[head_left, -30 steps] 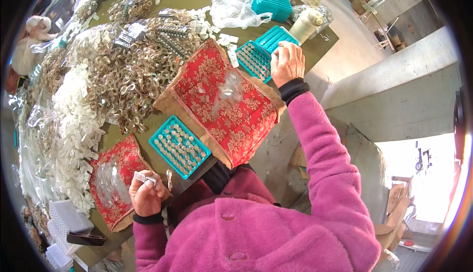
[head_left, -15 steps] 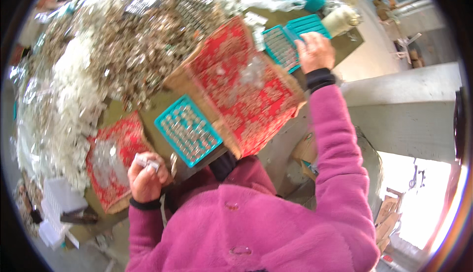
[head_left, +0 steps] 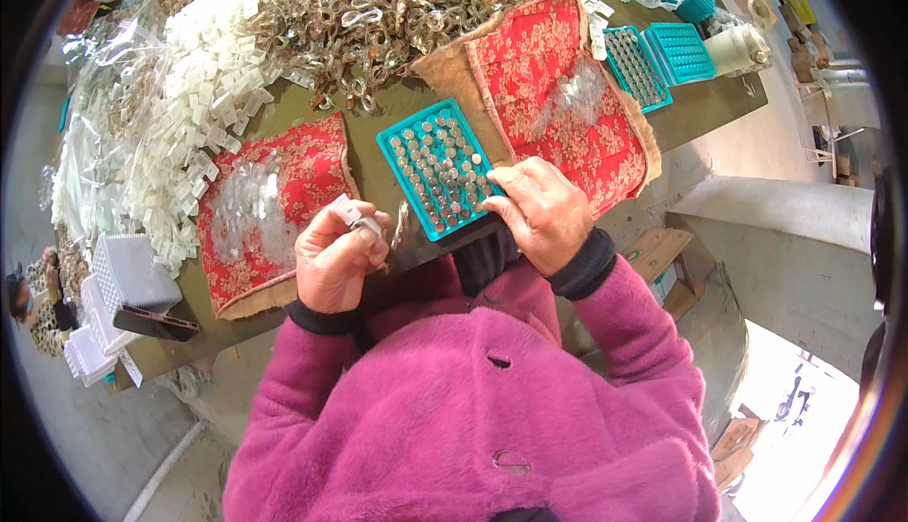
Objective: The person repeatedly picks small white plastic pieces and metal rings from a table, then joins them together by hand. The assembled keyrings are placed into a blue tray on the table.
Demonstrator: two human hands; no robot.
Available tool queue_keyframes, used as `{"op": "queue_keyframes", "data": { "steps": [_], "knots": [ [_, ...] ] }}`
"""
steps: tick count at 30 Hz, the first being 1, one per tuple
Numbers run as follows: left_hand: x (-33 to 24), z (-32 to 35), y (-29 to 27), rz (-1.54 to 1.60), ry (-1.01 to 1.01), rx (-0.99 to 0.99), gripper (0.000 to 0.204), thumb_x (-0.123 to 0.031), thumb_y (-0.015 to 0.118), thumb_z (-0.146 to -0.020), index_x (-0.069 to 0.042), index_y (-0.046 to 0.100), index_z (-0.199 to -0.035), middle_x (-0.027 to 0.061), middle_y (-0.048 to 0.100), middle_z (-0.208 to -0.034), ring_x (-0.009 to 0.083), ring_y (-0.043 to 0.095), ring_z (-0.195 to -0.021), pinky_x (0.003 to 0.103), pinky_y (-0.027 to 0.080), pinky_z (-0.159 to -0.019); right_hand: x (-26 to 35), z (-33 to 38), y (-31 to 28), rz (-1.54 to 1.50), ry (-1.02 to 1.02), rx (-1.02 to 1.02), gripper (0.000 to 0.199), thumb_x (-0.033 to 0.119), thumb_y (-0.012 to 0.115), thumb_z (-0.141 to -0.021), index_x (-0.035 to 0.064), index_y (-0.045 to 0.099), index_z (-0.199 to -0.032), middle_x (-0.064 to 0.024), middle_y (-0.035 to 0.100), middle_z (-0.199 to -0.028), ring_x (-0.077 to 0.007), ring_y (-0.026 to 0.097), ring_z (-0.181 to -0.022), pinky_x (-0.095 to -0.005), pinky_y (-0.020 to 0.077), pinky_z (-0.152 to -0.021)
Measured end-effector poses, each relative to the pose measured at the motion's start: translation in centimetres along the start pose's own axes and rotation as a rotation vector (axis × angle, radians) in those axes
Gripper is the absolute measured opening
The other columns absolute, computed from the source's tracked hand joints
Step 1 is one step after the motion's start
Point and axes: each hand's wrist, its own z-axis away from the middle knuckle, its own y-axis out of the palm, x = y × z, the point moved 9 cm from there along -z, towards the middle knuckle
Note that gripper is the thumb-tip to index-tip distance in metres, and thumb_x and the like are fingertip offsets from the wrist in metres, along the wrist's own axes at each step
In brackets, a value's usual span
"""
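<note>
My left hand (head_left: 338, 252) is closed on a small whitish plastic piece (head_left: 356, 216), pinched between thumb and fingers left of the teal tray. That tray (head_left: 386, 147) holds rows of small round metal pieces (head_left: 433, 165), most of them silvery. At the tray's right edge is my right hand (head_left: 543, 210), thumb and forefinger drawn close together over the rim. Whether something small sits between those fingertips is hidden. A red flowered cloth (head_left: 326, 163) with clear plastic pieces (head_left: 251, 202) lies left of the tray, another red flowered cloth (head_left: 520, 68) to its right.
Piles of white plastic tags (head_left: 203, 96) and loose metal-and-clear links (head_left: 369, 21) cover the far table. At the far right stand a filled teal tray (head_left: 632, 66), an empty teal one (head_left: 683, 51) and a thread spool (head_left: 738, 49). White trays (head_left: 137, 271) and a phone (head_left: 156, 323) are at left.
My right hand has come back from the far-right teal trays to the near tray's edge. My left hand still holds the plastic piece. The whole view has shifted.
</note>
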Motion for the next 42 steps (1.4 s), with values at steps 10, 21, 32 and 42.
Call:
{"op": "queue_keyframes", "data": {
  "steps": [10,21,32,42],
  "knots": [
    [1.1,0.3,2.1,-0.028,-0.065,0.021,0.024,0.009,0.059,-0.081,0.001,0.069,-0.102,0.0145,0.071,-0.09,0.0167,0.056,-0.064,0.03,0.046,-0.059,1.7,0.4,1.6,0.305,0.007,0.002,0.015,0.016,0.075,-0.088,0.0079,0.065,-0.096,-0.0081,0.059,-0.096,-0.0286,0.064,-0.09,-0.0391,0.0552,-0.073],
    [2.3,1.1,3.0,0.063,-0.208,0.127,0.042,0.002,0.069,-0.097,0.003,0.061,-0.138,0.0133,0.072,-0.116,0.0201,0.072,-0.097,0.035,0.062,-0.085,1.6,0.8,1.0,0.105,-0.176,-0.095,0.021,0.007,0.076,-0.082,0.0071,0.063,-0.098,-0.0087,0.059,-0.096,-0.0293,0.063,-0.09,-0.0399,0.0542,-0.073],
    [2.7,1.2,3.4,-0.007,-0.164,0.114,0.039,0.0,0.072,-0.096,0.004,0.064,-0.135,0.0146,0.074,-0.114,0.0203,0.073,-0.092,0.034,0.064,-0.079,1.0,1.0,1.5,0.055,-0.131,-0.066,0.013,0.003,0.072,-0.088,0.0049,0.062,-0.096,-0.0102,0.062,-0.095,-0.0311,0.065,-0.087,-0.0398,0.0546,-0.074],
    [2.5,2.2,4.9,-0.196,-0.134,0.135,0.032,0.003,0.073,-0.095,0.006,0.069,-0.127,0.0137,0.075,-0.105,0.0182,0.073,-0.082,0.031,0.063,-0.075,7.9,2.0,0.4,-0.185,-0.333,-0.092,0.024,0.012,0.068,-0.089,0.0026,0.069,-0.111,-0.0091,0.069,-0.096,-0.0293,0.07,-0.085,-0.0418,0.0554,-0.073]
  ]
}}
